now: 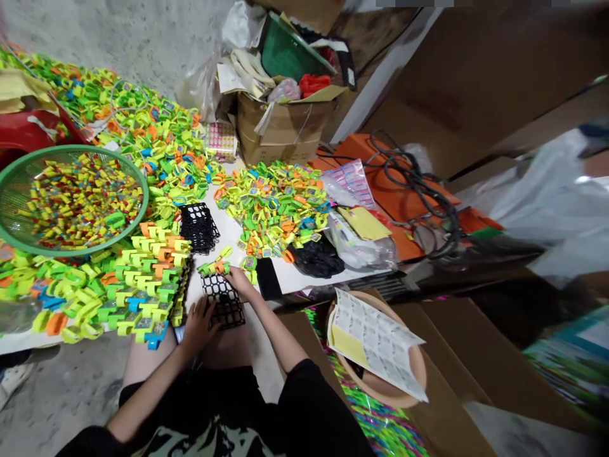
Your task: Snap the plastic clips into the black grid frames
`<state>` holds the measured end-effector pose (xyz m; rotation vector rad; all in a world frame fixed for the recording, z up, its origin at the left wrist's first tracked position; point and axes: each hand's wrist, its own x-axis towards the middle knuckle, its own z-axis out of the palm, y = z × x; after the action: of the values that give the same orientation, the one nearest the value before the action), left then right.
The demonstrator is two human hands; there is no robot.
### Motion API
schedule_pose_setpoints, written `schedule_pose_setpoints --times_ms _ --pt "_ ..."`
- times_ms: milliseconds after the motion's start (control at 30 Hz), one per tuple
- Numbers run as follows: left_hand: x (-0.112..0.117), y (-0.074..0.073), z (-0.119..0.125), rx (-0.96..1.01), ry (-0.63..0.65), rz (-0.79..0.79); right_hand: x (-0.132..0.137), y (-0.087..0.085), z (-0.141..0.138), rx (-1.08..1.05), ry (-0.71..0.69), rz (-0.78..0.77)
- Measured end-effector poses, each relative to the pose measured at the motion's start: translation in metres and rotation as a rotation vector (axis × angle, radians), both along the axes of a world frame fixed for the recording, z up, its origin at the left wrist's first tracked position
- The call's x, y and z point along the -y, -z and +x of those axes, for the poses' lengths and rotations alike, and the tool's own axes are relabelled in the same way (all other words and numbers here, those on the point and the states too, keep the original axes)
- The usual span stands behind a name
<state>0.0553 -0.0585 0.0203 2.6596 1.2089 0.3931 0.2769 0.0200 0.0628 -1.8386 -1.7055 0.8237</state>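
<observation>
A black plastic grid [222,310] lies near the table's front edge, over my lap. A short row of small toy watches [214,268] in green, yellow and orange sits along its far edge. My left hand [198,327] rests on the grid's left side, fingers spread. At the far right corner my right hand [240,283] has its fingers closed on a toy watch at the end of the row; the fingertips are partly hidden. Left of the grid stands a block of toy watches [150,285] fixed in rows on black grids. Behind lies a stack of bare black grids [197,228].
Loose toy watches [280,203] are heaped across the table. A green basket [76,251] of small yellow-red pieces stands left. A black phone-like slab [269,278], a black bag [318,257] and a cardboard box [285,130] are nearby. A round tub [413,374] holds printed sheets at right.
</observation>
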Motion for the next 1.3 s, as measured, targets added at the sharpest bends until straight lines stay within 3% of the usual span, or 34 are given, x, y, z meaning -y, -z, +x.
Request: schedule_pose_setpoints --times_ms 100,200,300,400,500,633,900,1000,1133,1300 --pt "-0.005 -0.017 0.010 0.033 -0.032 0.004 0.009 -0.006 0.016 -0.041 -0.007 0.176" --pt "-0.020 -0.047 0.031 0.115 -0.046 0.063 0.023 -0.014 0.044 0.087 0.161 0.322" --pt "-0.043 -0.079 0.056 0.160 -0.063 0.155 0.029 -0.020 0.075 0.314 0.203 0.310" --pt "-0.066 -0.095 0.073 0.154 -0.075 0.190 0.021 -0.023 0.098 0.455 0.125 0.257" --pt "-0.078 -0.094 0.076 0.160 -0.097 0.190 0.007 -0.024 0.112 0.500 0.055 0.245" --pt "-0.077 -0.086 0.068 0.188 -0.130 0.223 -0.004 -0.026 0.122 0.462 0.011 0.272" --pt "-0.076 -0.078 0.061 0.220 -0.205 0.235 0.000 -0.038 0.111 0.005 0.141 0.470" --pt "-0.077 -0.081 0.061 0.227 -0.205 0.230 0.003 -0.035 0.091 -0.248 0.140 0.370" --pt "-0.078 -0.088 0.062 0.203 -0.203 0.228 0.005 -0.014 0.061 -0.576 0.102 0.102" --pt "-0.079 -0.092 0.064 0.176 -0.210 0.229 0.004 0.013 0.038 -0.615 0.113 0.008"
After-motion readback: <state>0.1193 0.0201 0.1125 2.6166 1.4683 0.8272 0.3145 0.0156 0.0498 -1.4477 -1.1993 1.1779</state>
